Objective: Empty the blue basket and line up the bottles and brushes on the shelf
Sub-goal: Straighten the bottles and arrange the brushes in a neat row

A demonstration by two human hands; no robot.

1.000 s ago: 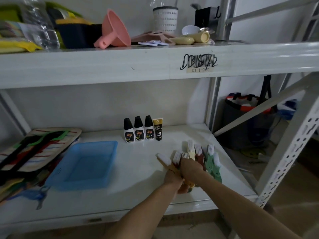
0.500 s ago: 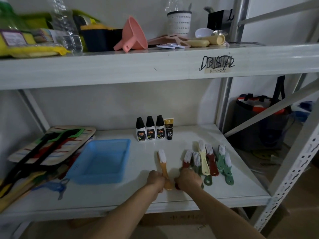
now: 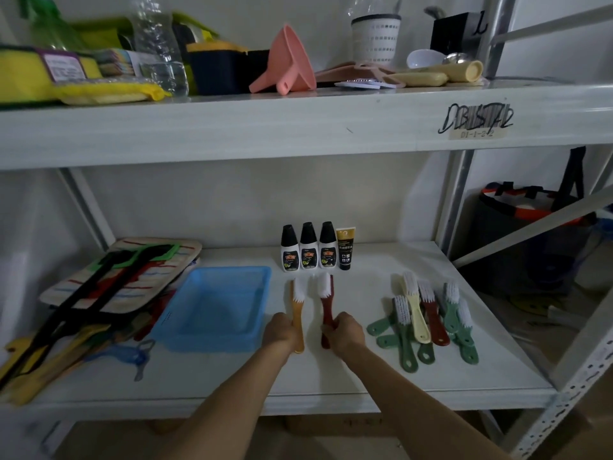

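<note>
My left hand (image 3: 281, 332) is gripping an orange brush (image 3: 297, 313); my right hand (image 3: 345, 332) is gripping a red brush (image 3: 326, 307), both pointing to 12 o'clock.

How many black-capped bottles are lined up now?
3: left bottle, middle bottle and right bottle stand side by side at the shelf's back, left of the tube. None seem hidden.

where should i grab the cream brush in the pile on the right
Take the cream brush by its rounded handle end nearest you, coming from above and the front. It lies on top of the green brushes, bristles pointing toward the back wall, so the handle is unobstructed.
</note>
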